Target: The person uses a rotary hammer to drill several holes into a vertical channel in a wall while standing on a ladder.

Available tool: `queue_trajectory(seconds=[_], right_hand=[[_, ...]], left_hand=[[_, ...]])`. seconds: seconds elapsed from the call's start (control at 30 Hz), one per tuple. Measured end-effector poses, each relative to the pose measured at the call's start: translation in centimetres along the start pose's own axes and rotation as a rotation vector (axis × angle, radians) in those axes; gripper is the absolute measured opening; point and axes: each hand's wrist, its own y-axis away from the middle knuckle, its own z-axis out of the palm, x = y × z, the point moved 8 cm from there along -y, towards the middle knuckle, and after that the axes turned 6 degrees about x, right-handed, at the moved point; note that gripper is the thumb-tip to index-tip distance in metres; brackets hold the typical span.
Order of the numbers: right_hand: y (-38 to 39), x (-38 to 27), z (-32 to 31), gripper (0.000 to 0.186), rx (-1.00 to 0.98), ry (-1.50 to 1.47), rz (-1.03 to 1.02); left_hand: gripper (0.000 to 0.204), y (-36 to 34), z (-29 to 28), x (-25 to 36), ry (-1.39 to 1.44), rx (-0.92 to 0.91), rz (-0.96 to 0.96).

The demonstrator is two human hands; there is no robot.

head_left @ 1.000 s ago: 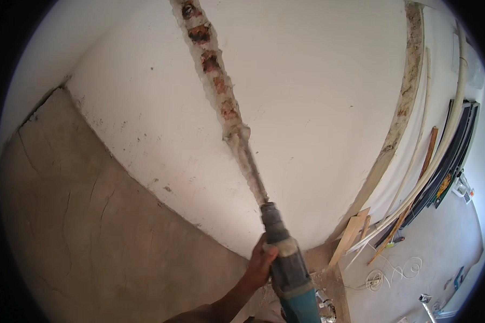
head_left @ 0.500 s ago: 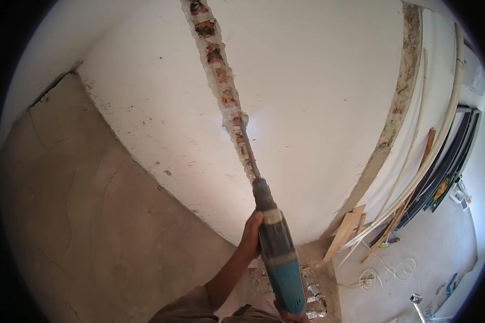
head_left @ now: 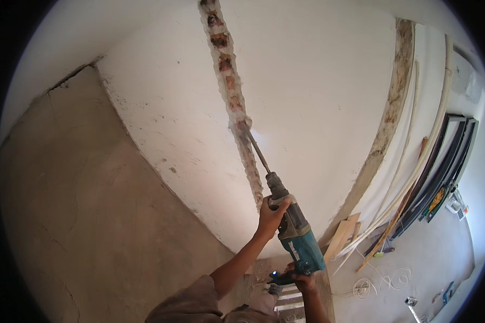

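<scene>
A teal and black rotary hammer (head_left: 306, 252) is held slantwise in both of my hands. My left hand (head_left: 272, 218) wraps round its front part, just behind the chuck. At the rear, my right hand (head_left: 302, 281) closes round the handle, low in the picture; some of its fingers are hidden. The long steel chisel bit (head_left: 258, 152) reaches up and left into a rough groove (head_left: 236, 102) cut in the white wall (head_left: 318, 91). Reddish brick and broken plaster show inside the groove. A patch of light falls on the wall near the bit's tip.
A wide, rough channel (head_left: 393, 102) runs down the wall at right. Beyond it lean pale pipes (head_left: 435, 118), dark frame strips (head_left: 451, 156) and wooden boards (head_left: 341, 236). A white cable (head_left: 362, 288) lies coiled on the floor. Bare grey plaster (head_left: 102, 215) fills the left.
The rotary hammer's rear has swung right, tilting its body, while the bit's tip stays at the groove. My right hand and the handle now show more. The view has shifted slightly.
</scene>
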Motion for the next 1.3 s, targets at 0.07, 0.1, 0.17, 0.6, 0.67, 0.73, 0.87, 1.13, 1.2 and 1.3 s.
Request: queue_trajectory(seconds=[0.07,0.1,0.17,0.6,0.67,0.73,0.87,1.13,1.2,1.3], right_hand=[[1.0,-1.1,1.8,0.043,-0.057,0.134,-0.062],[2.4,-1.4,2.5,0.043,-0.065,0.194,-0.085],[5.1,-0.8,2.8,0.041,-0.049,0.410,-0.037],[14.0,0.3,4.8,0.039,-0.008,1.021,-0.077],[14.7,-0.5,6.1,0.041,0.029,0.994,-0.185],[14.9,0.2,6.1,0.046,-0.021,1.130,-0.158],[13.9,8.9,-0.8,0.067,0.066,0.436,0.061],[10.4,-1.2,9.3,0.102,0.008,0.845,-0.416],[9.6,-1.7,11.3,0.109,-0.006,1.045,-0.395],[9.3,-0.7,12.3,0.111,-0.132,1.027,-0.441]], left_hand=[[0.061,0.0,-0.3,0.2,0.076,-0.014,-0.021],[0.060,0.3,-0.6,-0.2,0.131,-0.047,-0.059],[0.057,1.6,-1.7,0.2,0.217,-0.091,-0.119],[0.051,8.0,-2.2,-1.0,0.653,-0.306,-0.465],[0.057,8.4,-2.5,-1.8,0.634,-0.320,-0.443],[0.056,8.7,-2.4,-1.9,0.624,-0.326,-0.440],[0.049,8.7,-2.5,-0.5,0.672,-0.327,-0.464],[0.052,4.3,-4.5,-0.6,0.698,-0.363,-0.412],[0.058,3.8,-4.7,-0.9,0.716,-0.379,-0.394],[0.063,3.5,-4.9,-1.7,0.791,-0.376,-0.460]])
